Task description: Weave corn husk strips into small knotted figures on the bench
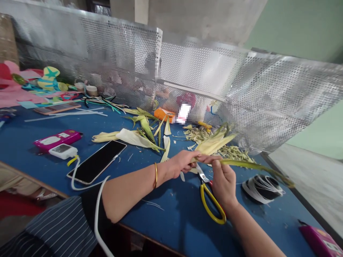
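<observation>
Standing here, I see both hands above the blue surface [174,217]. The left hand [186,162] is closed round the base of a pale husk bundle [214,141]; the right hand [224,180], just beside it, is curled shut on a green strip [245,164] trailing rightward. Yellow-handled scissors [203,198] lie partly beneath the hands, with 1 wound spool [261,191] nearby.
</observation>
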Demonstrator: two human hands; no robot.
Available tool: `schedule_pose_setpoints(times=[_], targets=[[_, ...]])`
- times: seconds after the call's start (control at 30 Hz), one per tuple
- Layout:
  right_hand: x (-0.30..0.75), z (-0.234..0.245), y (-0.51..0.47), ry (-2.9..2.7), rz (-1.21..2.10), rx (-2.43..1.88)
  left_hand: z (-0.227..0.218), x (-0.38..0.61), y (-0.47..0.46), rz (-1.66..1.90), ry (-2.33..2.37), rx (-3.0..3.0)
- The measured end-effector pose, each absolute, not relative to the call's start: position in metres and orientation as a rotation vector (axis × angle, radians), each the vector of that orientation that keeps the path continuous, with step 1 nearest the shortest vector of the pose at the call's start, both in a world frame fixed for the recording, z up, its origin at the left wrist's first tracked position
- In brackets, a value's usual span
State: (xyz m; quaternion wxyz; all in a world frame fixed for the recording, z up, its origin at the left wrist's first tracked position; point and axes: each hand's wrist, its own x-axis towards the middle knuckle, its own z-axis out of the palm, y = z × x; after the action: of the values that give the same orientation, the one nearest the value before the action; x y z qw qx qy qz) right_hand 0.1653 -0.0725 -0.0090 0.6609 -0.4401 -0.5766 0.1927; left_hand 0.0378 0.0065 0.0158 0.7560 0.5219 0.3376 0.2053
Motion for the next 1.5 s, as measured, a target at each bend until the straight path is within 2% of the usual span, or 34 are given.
schedule_pose_setpoints(times=[0.17, 0.33, 0.7, 0.93, 1.17, 1.37, 1.5], targets=[[0.157, 0.004, -0.078, -1.052, 0.791, -0.815, 0.012, 0.046, -0.007, 0.502, 0.675, 1.126], [0.167, 0.012, -0.076, -0.882, 0.974, -0.748, 0.003, 0.053, -0.022, 0.512, 0.623, 1.086], [0.178, 0.021, -0.080, -0.769, 1.118, -0.691, 0.011, 0.057, -0.031, 0.443, 0.616, 1.010], [0.183, 0.029, -0.085, -0.849, 1.221, -0.704, 0.011, 0.052, -0.022, 0.227, 0.453, 0.905], [0.178, 0.030, -0.087, -0.905, 1.273, -0.734, 0.012, 0.055, -0.028, 0.385, 0.469, 0.874], [0.178, 0.031, -0.089, -0.947, 1.314, -0.778, 0.010, 0.059, -0.028, 0.728, 0.659, 1.046], [0.182, 0.029, -0.091, -0.934, 1.182, -0.851, 0.010, 0.045, -0.006, 0.930, 0.795, 1.049]])
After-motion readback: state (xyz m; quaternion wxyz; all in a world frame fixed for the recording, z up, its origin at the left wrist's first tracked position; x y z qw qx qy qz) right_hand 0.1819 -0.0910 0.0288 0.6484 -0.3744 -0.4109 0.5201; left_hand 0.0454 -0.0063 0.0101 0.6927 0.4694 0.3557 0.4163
